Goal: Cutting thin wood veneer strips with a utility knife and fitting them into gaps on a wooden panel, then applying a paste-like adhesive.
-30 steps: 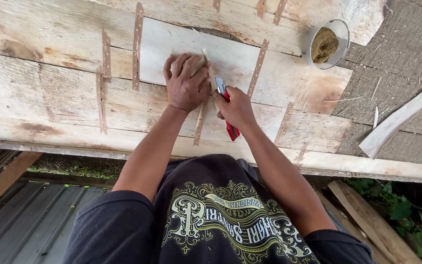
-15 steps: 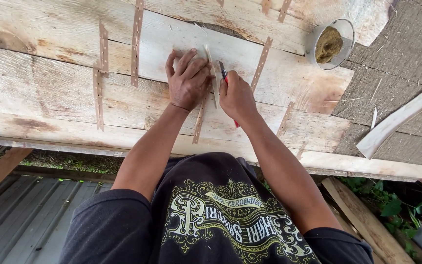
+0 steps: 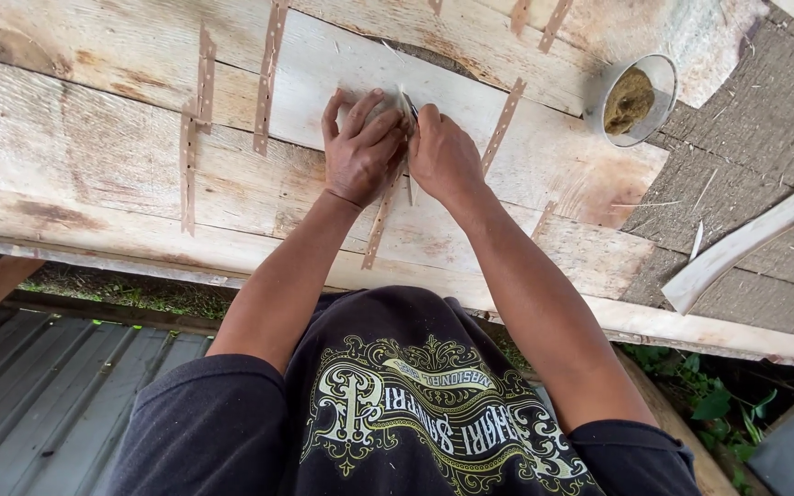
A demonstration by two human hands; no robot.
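Note:
My left hand (image 3: 360, 152) lies flat, fingers spread, on a pale wooden plank (image 3: 140, 138), covering the upper end of a thin brown strip (image 3: 379, 225) that runs along a seam. My right hand (image 3: 443, 156) is closed right beside it, touching it. It grips a small knife whose blade tip (image 3: 410, 99) pokes out above the fingers between the two hands. The knife's handle is hidden inside the fist. A pale sliver (image 3: 410, 188) sticks out below the right hand.
More brown perforated strips (image 3: 268, 73) cross the plank seams. A glass bowl (image 3: 634, 96) of brownish stuff stands at the upper right. A curved white wood piece (image 3: 737, 248) lies on a rough dark grey surface (image 3: 746, 147). Corrugated metal sheet (image 3: 39, 395) lies below left.
Both hands have slid farther up the plank, away from my body, and drawn closer together. The knife's red handle, visible before, is now hidden in my right hand.

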